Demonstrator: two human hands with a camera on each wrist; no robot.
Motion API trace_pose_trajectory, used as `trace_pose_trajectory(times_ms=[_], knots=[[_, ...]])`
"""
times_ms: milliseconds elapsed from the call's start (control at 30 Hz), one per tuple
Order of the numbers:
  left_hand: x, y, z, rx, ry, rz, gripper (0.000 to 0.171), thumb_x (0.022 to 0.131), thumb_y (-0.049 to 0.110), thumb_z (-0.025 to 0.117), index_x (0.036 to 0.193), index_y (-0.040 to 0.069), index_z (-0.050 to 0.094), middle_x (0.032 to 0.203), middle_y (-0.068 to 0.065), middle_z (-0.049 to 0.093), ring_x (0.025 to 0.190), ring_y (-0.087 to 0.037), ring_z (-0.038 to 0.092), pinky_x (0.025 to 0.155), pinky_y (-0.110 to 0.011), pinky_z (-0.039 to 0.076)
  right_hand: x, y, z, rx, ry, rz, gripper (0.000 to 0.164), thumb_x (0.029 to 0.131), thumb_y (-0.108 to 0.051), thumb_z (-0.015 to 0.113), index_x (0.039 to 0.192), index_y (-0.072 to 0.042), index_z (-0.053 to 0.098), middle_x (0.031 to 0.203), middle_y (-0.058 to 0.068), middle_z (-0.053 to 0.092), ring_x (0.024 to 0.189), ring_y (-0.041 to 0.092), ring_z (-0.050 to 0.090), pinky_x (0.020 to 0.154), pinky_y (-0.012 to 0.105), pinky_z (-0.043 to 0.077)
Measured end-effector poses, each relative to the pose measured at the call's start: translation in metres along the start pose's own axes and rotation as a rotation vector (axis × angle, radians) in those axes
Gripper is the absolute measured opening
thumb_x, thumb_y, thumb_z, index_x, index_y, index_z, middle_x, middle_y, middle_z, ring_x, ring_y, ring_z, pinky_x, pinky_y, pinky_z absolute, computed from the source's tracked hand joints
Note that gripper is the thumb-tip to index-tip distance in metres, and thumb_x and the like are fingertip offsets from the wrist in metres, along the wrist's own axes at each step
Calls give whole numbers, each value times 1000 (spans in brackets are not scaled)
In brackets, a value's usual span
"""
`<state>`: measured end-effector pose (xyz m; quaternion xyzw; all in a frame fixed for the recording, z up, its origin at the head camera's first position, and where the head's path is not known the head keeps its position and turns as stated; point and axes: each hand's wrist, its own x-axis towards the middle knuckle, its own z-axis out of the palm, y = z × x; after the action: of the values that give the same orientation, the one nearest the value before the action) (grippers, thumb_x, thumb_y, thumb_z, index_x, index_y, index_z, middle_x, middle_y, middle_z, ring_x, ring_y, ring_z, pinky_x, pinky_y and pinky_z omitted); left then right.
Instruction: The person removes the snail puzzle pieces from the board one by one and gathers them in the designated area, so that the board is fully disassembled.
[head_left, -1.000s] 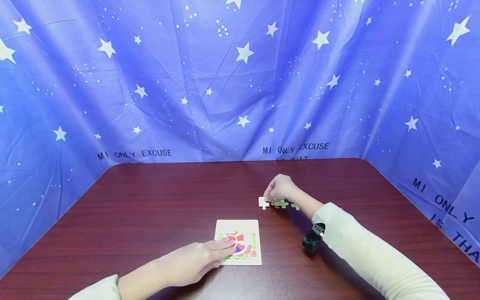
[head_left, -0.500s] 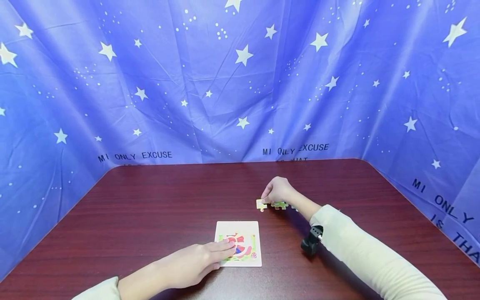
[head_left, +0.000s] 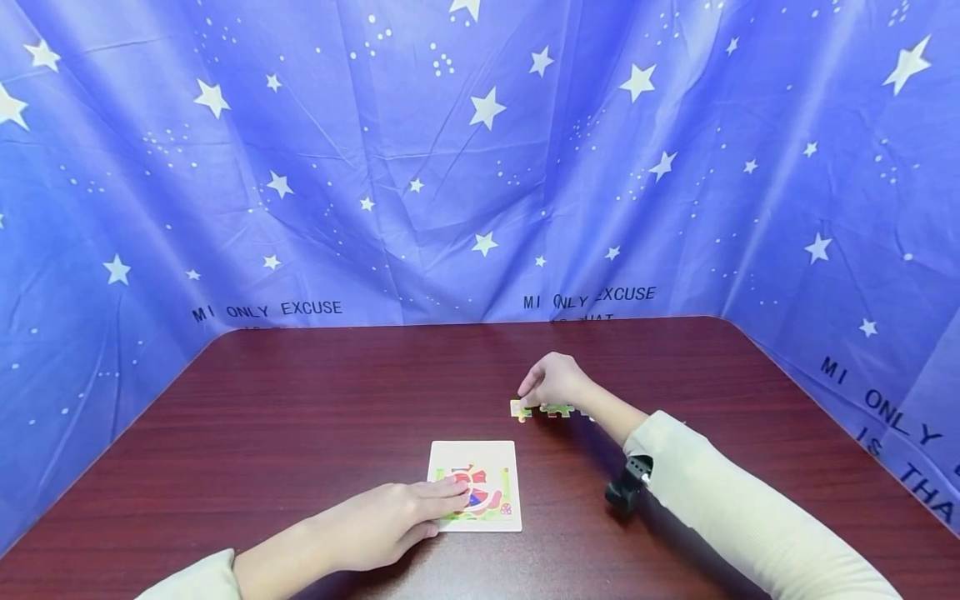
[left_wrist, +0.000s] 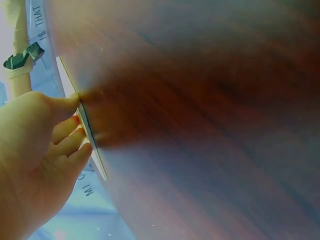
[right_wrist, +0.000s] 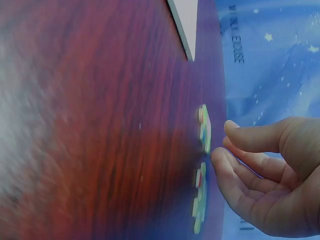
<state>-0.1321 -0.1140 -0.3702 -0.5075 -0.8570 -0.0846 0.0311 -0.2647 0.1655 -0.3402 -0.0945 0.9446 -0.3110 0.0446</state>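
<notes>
My left hand (head_left: 405, 512) lies with straight fingers on the white puzzle board (head_left: 474, 454), covering the left part of its red, blue and green picture. In the left wrist view, the thumb (left_wrist: 65, 107) touches the board's near edge. My right hand (head_left: 557, 379) is just above a yellowish jigsaw piece (head_left: 517, 409) lying flat on the table. The right wrist view shows thumb and fingers bent and apart, nothing between them, beside that piece (right_wrist: 206, 131). A green jigsaw piece (head_left: 557, 412) lies right of it, partly behind the hand. Another piece is mostly hidden by the forearm.
The dark red-brown table (head_left: 322, 392) extends back to a blue curtain (head_left: 420, 167) with white stars, which also hangs along both sides. A black wrist camera (head_left: 628, 485) hangs under the right sleeve.
The piece under my right hand looked white a second ago. It has shifted slightly left and now lies flat with its coloured side showing, the fingers off it. My left hand has stayed on the board.
</notes>
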Motion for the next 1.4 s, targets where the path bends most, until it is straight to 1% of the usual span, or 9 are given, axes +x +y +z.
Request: trace_pose_trajectory(times_ms=[167,333,500,633,733,900,1033,1200,1400], knots=[[1,1,-3,6,-11,-15,45,93,12,60,137,14,54,143,-3,54,131,-15,53,96,-31,54,-11,-9,5,43,-63,-69,9,72,-9,81,80,-6,76,68,3,73,52,8,60,49,18,47],[1,2,-5,5,-27,-35,45,93,12,61,137,14,54,142,-2,55,130,-14,54,96,-31,54,-22,-13,13,30,-88,-155,9,73,-8,81,81,-8,76,71,3,74,55,8,65,58,19,51],[3,2,-7,24,-32,-31,45,93,13,61,137,15,55,142,-1,55,130,-13,54,97,-31,54,-34,-18,19,50,-152,-229,11,73,-7,81,82,-5,75,73,4,74,58,4,63,58,18,52],[3,2,-8,29,-32,-28,45,93,13,61,137,16,55,142,0,55,130,-12,53,98,-30,53,-45,-21,22,40,-210,-331,14,71,-4,81,83,-4,75,72,4,73,60,0,60,56,15,51],[3,3,-9,25,-36,-33,45,93,13,61,137,16,55,141,0,55,130,-12,54,98,-30,53,-54,-24,24,37,-248,-385,16,70,-4,83,83,-3,74,72,5,72,60,-1,59,56,14,50],[4,4,-9,24,-41,-43,46,92,12,61,138,15,54,142,-1,55,131,-13,53,98,-30,53,-65,-27,28,3,-266,-447,20,67,-5,85,83,-2,73,73,4,72,61,-4,55,57,12,51],[4,6,-9,45,-36,-41,46,92,11,61,137,14,54,142,-2,55,130,-13,54,97,-30,53,-70,-28,31,-14,-248,-453,23,64,-2,86,82,-2,73,71,5,70,61,-3,55,59,12,50],[3,7,-7,60,-23,-41,44,93,11,61,137,13,55,141,-3,56,130,-14,55,96,-29,54,-70,-31,33,-10,-237,-404,24,62,-1,87,81,-3,72,69,4,67,60,-1,52,58,11,49],[2,7,-5,47,-24,-54,45,93,11,61,137,14,54,142,-3,55,128,-15,56,94,-28,55,-70,-35,34,15,-254,-319,27,59,2,88,79,-4,71,69,3,63,60,2,50,56,13,46]])
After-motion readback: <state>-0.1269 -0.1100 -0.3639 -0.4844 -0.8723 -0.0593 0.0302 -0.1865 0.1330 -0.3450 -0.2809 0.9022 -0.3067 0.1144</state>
